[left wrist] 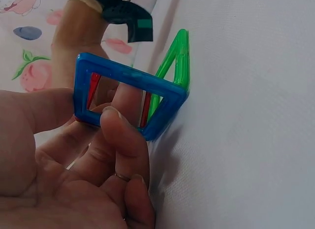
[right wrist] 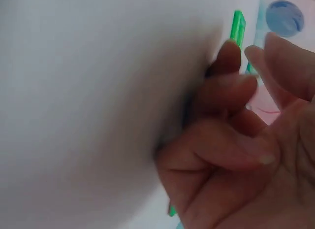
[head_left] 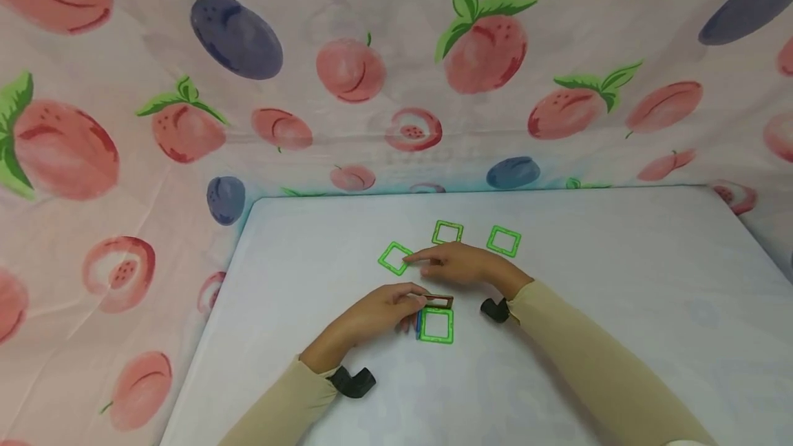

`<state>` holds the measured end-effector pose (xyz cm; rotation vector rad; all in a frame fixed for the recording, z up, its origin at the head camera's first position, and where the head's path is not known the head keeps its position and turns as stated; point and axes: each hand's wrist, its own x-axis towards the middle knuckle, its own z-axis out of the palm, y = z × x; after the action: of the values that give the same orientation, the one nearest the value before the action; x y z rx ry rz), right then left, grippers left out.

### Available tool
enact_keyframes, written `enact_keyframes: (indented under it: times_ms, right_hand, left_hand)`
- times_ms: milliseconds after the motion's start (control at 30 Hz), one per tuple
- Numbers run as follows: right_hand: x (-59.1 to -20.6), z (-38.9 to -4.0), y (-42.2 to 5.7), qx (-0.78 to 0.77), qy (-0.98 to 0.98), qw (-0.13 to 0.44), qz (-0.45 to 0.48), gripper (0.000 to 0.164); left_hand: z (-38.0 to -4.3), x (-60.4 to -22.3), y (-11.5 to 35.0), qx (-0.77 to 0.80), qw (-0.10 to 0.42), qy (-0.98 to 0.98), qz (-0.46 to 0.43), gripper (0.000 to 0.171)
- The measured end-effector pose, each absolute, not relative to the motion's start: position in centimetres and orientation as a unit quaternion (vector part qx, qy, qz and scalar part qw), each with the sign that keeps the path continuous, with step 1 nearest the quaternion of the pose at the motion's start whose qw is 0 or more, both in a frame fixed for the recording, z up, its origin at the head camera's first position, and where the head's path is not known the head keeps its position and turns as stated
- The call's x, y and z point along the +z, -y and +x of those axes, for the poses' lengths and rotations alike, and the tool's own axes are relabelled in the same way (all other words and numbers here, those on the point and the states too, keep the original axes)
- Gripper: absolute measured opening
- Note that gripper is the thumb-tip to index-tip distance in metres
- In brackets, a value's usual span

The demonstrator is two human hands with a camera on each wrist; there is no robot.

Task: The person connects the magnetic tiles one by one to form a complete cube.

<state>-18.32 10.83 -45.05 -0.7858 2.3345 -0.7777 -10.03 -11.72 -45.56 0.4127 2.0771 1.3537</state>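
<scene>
In the head view my left hand grips a small joined group of square magnetic tile frames. The red tile stands along the far edge of a green tile lying on the table. A blue tile rises on the left edge, with fingers around it in the left wrist view. My right hand is over the table, its index fingertip at the corner of a loose green tile. Its other fingers are bent, and nothing shows between them in the right wrist view.
Two more green tiles lie farther back: one just behind my right hand, another to its right. A fruit-print cloth hangs behind and beside the white table. Each wrist wears a black camera mount.
</scene>
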Motion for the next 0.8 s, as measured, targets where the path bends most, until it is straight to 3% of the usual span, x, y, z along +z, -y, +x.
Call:
enact_keyframes:
  times_ms: [133, 367, 800]
  right_hand:
    - [-44.7, -18.8, -10.0, -0.243, -0.875, 0.276, -0.314, 0.042]
    - [-44.7, -18.1, -10.4, -0.198, -0.914, 0.220, -0.278, 0.017]
    - [-44.3, -15.2, -14.6, -0.162, -0.946, 0.193, -0.205, 0.024]
  left_hand:
    - [-10.0, -45.6, 11.7, 0.519, 0.313, -0.781, 0.150, 0.029]
    - [-10.0, -45.6, 11.6, 0.521, 0.319, -0.778, 0.147, 0.028]
    - [-9.9, -45.3, 11.6, 0.522, 0.317, -0.778, 0.143, 0.028]
